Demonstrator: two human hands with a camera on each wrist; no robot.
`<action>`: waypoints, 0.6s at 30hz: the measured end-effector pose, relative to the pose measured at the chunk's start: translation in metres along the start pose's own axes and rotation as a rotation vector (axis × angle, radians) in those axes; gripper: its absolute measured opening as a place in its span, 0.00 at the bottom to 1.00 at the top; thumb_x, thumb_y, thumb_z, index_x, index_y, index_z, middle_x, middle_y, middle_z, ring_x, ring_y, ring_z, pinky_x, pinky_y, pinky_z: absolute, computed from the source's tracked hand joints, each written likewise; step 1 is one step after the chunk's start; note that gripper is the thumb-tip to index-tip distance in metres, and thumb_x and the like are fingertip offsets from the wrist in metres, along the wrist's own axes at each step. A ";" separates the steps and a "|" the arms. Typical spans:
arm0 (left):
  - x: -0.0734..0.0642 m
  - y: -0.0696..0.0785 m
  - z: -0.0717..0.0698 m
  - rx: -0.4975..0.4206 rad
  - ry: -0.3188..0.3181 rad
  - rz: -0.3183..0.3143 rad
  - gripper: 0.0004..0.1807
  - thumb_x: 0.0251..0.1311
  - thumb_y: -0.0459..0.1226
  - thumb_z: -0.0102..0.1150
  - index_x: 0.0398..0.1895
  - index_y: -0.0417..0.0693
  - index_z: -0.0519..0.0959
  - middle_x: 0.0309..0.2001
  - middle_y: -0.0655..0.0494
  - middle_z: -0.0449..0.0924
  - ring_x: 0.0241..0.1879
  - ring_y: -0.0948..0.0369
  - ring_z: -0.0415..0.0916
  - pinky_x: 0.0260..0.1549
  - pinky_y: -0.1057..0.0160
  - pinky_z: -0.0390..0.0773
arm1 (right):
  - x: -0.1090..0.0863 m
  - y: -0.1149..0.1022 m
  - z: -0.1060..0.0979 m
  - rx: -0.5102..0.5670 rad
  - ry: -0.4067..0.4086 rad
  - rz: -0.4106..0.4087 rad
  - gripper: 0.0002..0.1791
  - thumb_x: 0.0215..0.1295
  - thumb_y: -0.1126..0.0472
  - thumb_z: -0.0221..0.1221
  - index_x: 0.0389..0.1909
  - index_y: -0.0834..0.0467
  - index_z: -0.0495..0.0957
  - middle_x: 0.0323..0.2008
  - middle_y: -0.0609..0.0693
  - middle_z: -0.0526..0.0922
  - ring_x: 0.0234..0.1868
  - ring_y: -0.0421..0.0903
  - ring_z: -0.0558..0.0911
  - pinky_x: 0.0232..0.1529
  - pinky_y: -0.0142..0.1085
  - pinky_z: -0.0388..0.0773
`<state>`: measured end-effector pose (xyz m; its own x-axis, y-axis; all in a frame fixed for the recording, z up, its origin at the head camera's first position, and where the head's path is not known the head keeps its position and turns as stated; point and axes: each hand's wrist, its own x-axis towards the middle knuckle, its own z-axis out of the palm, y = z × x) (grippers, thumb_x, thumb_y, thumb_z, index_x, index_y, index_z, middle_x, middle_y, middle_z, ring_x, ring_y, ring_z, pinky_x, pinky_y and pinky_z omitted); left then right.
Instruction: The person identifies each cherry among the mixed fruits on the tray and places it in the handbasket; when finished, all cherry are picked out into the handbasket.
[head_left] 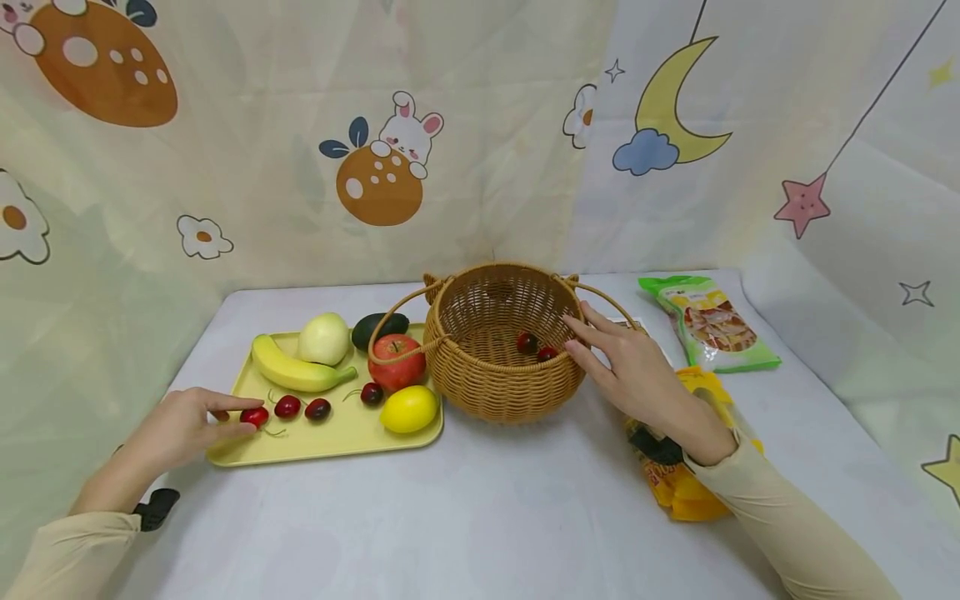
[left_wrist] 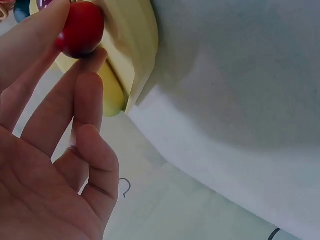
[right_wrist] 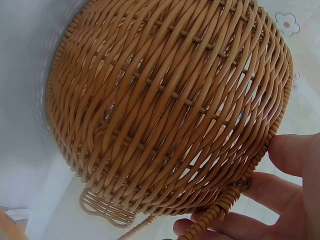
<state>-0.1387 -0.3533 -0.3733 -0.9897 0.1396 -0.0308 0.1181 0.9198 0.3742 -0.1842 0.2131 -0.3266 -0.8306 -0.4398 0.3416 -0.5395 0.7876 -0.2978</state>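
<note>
- Left of frame: the left hand (head_left: 183,421) pinches a red cherry (head_left: 255,417) over a yellow tray (head_left: 322,446); smooth and round, it could slip and roll.
- Centre: the right hand (head_left: 630,367) rests extended fingers on a wicker basket (head_left: 502,392); pushing might tip it.
- The worktop (head_left: 480,517) is white; cartoon-printed fabric (head_left: 262,167) hangs behind.

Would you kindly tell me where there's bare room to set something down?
Tabletop is bare in front of the basket and yellow tray, across to the orange packet. The tray's right end is crowded, with apple, lemon and cherry.
</note>
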 end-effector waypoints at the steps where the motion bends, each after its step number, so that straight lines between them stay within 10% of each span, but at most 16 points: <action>1: 0.000 0.000 0.000 -0.004 -0.001 -0.006 0.25 0.54 0.49 0.76 0.54 0.50 0.87 0.30 0.58 0.80 0.21 0.66 0.61 0.19 0.66 0.62 | 0.000 0.000 0.000 -0.002 0.000 0.000 0.27 0.81 0.48 0.50 0.74 0.55 0.69 0.77 0.63 0.63 0.12 0.35 0.64 0.40 0.46 0.79; 6: 0.001 0.000 0.002 -0.014 -0.006 -0.020 0.26 0.54 0.49 0.76 0.55 0.51 0.87 0.29 0.59 0.80 0.23 0.66 0.62 0.20 0.66 0.62 | 0.000 0.000 0.000 -0.005 0.017 -0.014 0.27 0.81 0.49 0.51 0.74 0.56 0.69 0.76 0.65 0.65 0.26 0.51 0.83 0.47 0.52 0.82; 13: 0.001 -0.001 0.003 -0.020 -0.005 -0.006 0.24 0.54 0.46 0.76 0.55 0.50 0.88 0.26 0.60 0.79 0.22 0.66 0.62 0.20 0.66 0.63 | -0.001 0.001 0.002 -0.008 0.014 -0.014 0.27 0.81 0.49 0.50 0.74 0.56 0.69 0.75 0.65 0.64 0.12 0.35 0.64 0.40 0.46 0.80; 18: 0.000 0.001 0.002 -0.031 0.000 0.009 0.23 0.54 0.45 0.77 0.53 0.50 0.88 0.25 0.60 0.79 0.22 0.67 0.62 0.20 0.66 0.63 | 0.000 0.001 0.001 -0.009 0.027 -0.027 0.27 0.80 0.50 0.51 0.73 0.57 0.70 0.75 0.66 0.65 0.15 0.42 0.72 0.39 0.47 0.80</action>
<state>-0.1384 -0.3514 -0.3747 -0.9886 0.1480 -0.0271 0.1247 0.9068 0.4028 -0.1852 0.2131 -0.3277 -0.8118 -0.4493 0.3731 -0.5602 0.7796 -0.2801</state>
